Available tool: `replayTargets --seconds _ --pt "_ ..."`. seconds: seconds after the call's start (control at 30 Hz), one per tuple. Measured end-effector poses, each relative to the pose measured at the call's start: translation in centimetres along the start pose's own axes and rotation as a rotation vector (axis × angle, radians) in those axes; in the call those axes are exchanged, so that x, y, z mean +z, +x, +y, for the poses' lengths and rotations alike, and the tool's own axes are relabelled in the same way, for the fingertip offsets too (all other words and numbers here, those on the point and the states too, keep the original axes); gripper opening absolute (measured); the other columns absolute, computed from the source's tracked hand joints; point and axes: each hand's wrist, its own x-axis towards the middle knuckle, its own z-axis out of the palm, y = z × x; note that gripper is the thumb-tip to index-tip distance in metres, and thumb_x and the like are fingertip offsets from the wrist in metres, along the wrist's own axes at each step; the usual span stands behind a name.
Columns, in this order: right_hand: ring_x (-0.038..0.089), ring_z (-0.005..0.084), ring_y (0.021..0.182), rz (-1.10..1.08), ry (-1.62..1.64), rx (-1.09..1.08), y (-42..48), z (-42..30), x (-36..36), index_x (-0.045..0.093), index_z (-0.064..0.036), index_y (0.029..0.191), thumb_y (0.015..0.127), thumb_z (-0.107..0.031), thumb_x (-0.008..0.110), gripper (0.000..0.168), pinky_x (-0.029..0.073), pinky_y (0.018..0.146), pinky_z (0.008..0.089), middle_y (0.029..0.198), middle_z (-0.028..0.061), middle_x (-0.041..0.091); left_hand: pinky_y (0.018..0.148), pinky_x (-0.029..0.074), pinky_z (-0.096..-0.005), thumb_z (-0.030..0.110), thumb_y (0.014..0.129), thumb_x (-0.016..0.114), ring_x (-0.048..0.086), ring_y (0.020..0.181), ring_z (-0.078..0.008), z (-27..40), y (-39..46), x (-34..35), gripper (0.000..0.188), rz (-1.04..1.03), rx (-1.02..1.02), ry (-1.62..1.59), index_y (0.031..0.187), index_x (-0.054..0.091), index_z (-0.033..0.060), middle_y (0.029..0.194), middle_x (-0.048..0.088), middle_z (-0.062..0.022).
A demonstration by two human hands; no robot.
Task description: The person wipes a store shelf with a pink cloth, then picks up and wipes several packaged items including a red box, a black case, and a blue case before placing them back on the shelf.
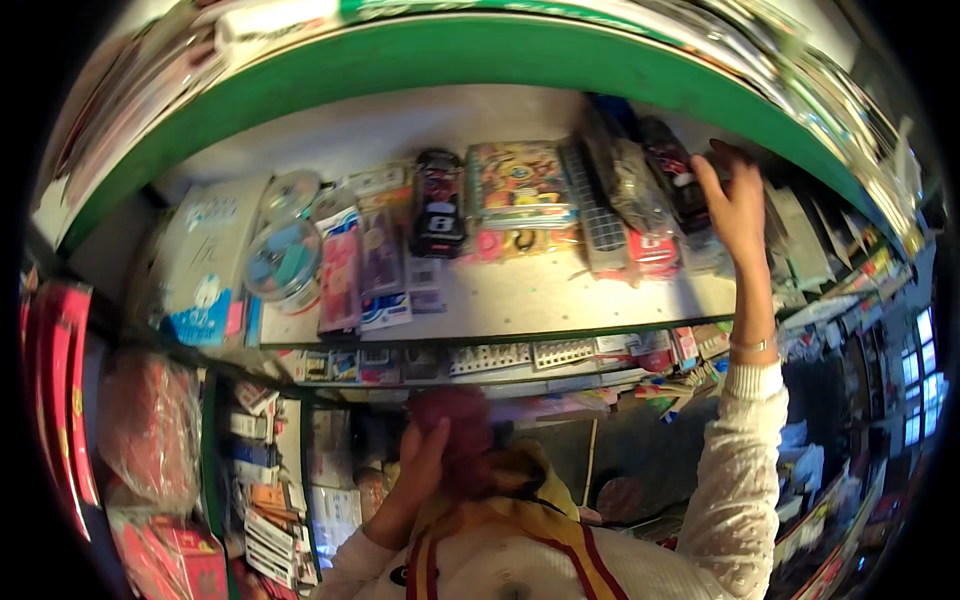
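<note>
My left hand [424, 459], low in front of my body, is closed around a dark red cloth [463, 442]. My right hand [739, 199] reaches up to the right part of a shelf, fingers apart, beside a dark packaged item [675, 169]; whether it touches that item is unclear. Left of it on the shelf lie a clear plastic package [636, 187], a dark gridded strip [596, 210], a spiral notebook with a colourful cover [523, 180] and a black car-shaped case [437, 202].
A round clear tub [283, 259] of blue pieces and a large white-and-blue box [206, 262] stand at the shelf's left. The green shelf edge [480, 56] arches above. Lower shelves hold packed goods, including a plastic-wrapped red bundle [150, 427].
</note>
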Motion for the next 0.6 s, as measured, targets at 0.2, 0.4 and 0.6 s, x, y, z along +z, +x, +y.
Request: replayTargets --seconds 0.2,0.4,0.6 --pt "0.063 0.0279 0.077 -0.444 0.617 -0.145 -4.1 -18.2 1.1 0.063 -0.004 0.102 0.081 -0.025 0.068 0.029 0.050 0.068 0.0357 0.094 0.0136 0.063 0.091 0.046 -0.0301 0.018 0.097 0.047 0.058 0.102 -0.0161 -0.7 -0.9 -1.5 0.029 0.038 0.015 -0.019 0.121 0.052 0.0027 0.112 0.060 -0.0095" --pt "0.066 0.0332 0.082 -0.646 0.231 -0.077 -5.1 -23.8 7.2 0.035 -0.002 0.137 0.077 -0.052 0.066 0.084 0.054 0.066 0.0393 0.124 0.0293 0.050 0.087 0.050 -0.0315 0.018 0.097 0.047 0.059 0.101 -0.0185 1.8 -2.2 0.0 0.028 0.101 -0.123 -0.196 0.120 0.050 0.0030 0.112 0.060 -0.0115" --pt "0.066 0.0325 0.072 -0.642 0.079 0.035 -6.1 -27.5 9.6 0.029 -0.004 0.140 0.073 -0.058 0.066 0.094 0.053 0.059 0.0382 0.122 0.0309 0.044 0.086 0.049 -0.0300 0.016 0.096 0.047 0.058 0.102 -0.0175 -0.9 -2.6 -1.2 0.027 0.161 0.016 -0.150 0.118 0.051 0.0016 0.112 0.059 -0.0104"
